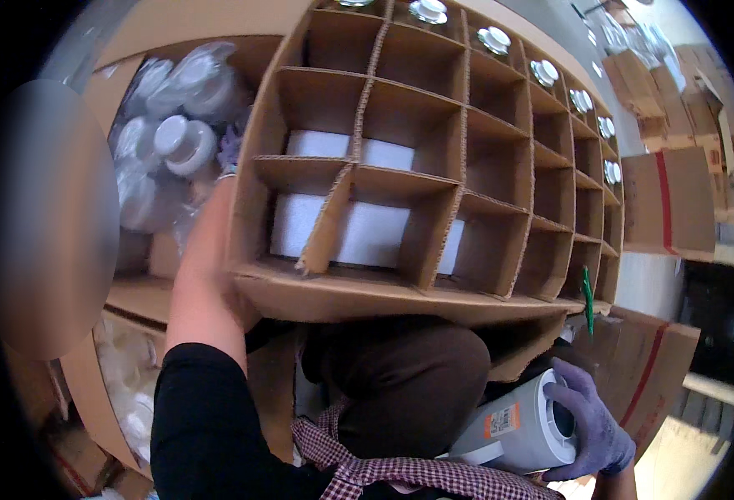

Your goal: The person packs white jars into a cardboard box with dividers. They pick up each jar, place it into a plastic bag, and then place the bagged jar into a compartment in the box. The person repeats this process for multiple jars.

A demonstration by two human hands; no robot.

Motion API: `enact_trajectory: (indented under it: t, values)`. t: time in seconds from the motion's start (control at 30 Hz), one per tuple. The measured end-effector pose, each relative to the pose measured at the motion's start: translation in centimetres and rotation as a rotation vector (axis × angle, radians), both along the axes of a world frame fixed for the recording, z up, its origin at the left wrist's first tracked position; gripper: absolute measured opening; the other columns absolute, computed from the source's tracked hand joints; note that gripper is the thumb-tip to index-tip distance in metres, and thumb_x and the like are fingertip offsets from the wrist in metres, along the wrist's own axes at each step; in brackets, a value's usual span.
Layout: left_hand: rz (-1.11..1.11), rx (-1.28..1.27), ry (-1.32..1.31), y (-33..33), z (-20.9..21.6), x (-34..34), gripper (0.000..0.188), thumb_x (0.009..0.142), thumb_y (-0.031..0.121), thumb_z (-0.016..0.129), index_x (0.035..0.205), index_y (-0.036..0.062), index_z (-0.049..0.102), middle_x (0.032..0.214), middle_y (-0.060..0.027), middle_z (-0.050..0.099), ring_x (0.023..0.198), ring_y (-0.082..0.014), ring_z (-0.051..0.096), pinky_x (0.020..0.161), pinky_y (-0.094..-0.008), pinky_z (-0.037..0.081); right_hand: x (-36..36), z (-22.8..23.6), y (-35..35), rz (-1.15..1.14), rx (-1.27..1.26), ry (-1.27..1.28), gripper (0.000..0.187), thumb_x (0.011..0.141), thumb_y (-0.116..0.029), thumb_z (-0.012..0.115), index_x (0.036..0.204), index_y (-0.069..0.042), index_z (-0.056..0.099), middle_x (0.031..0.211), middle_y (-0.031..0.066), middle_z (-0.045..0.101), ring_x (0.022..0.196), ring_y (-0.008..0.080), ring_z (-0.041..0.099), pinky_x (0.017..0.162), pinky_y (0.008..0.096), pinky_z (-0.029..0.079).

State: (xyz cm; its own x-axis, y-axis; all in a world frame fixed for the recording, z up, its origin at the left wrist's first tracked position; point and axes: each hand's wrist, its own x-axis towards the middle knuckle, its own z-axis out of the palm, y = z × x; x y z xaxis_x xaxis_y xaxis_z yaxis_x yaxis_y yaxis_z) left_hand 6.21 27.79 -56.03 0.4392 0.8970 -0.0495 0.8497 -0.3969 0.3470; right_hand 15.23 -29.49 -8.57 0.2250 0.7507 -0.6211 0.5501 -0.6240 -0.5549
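Right hand gripping 1 gray pitcher, left hand (mostly hidden, grip I cannot tell) between bagged white containers and divided cardboard carton.

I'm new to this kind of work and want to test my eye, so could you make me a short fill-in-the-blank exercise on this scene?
1. The gloved hand on the jug is the person's ____ hand.
2. The caps along the far side of the divided box are ____ in colour.
3. The left hand is beside white items wrapped in clear ____.
4. The stripes on the cartons at the right are ____ in colour.

Missing words: right; white; plastic; red.
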Motion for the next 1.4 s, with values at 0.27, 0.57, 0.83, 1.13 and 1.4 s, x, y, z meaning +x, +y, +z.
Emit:
enact_trajectory:
  t: [0.27,0.57,0.83,1.13,1.4]
  values:
    - [-0.159,-0.132,0.306,2.7,-5.5,0.0,0.047,0.092,0.026,0.067,0.135,0.0079,0.059,0.128,-0.0111,0.065,0.116,-0.0274,0.063,0.101,-0.0422,0.05,0.6,0.1,0.0,-0.083,0.009,-0.008,0.116,0.042,-0.046,0.1,0.143,-0.017,0.05,0.151,0.0251,0.036,0.137,0.0447,0.041,0.112,0.0508,0.038]
    - [-0.56,-0.44,0.657,-0.9,-5.5,-5.7,0.049,0.091,0.021,0.069,0.137,0.0066,0.057,0.126,-0.0094,0.066,0.115,-0.0251,0.063,0.1,-0.0406,0.05,0.1,-1.4,0.3,-0.045,0.103,0.02,0.116,0.047,-0.054,0.095,0.146,-0.015,0.048,0.149,0.0262,0.04,0.135,0.0447,0.043,0.112,0.0533,0.036]
    - [-0.402,-0.917,-0.158,-8.5,1.9,-13.6,0.051,0.091,0.017,0.072,0.138,0.0055,0.056,0.125,-0.0078,0.067,0.114,-0.023,0.063,0.1,-0.0392,0.051,0.0,-0.6,0.6,0.073,0.229,0.016,0.118,0.05,-0.053,0.093,0.148,-0.008,0.046,0.15,0.0263,0.041,0.137,0.0443,0.043,0.116,0.0509,0.033]
    - [-0.404,-0.956,-0.876,-21.2,37.2,-23.3,0.066,0.076,0.027,0.079,0.134,0.0031,0.058,0.124,-0.0056,0.065,0.114,-0.0181,0.062,0.098,-0.0359,0.05,-2.8,-1.9,-8.9,-0.799,0.726,0.242,0.111,0.065,-0.053,0.08,0.153,0.0,0.039,0.145,0.0157,0.052,0.136,0.0277,0.049,0.116,0.0412,0.036]
    - [-1.194,-0.669,-0.235,-36.8,46.0,-22.5,0.068,0.059,0.043,0.096,0.104,0.0111,0.056,0.095,-0.0026,0.058,0.084,-0.0172,0.061,0.07,-0.0298,0.049,-5.7,-7.2,-14.8,-1.176,1.161,0.635,0.086,0.086,-0.051,0.064,0.152,-0.001,0.04,0.149,0.0201,0.049,0.137,0.0356,0.05,0.113,0.0495,0.042]
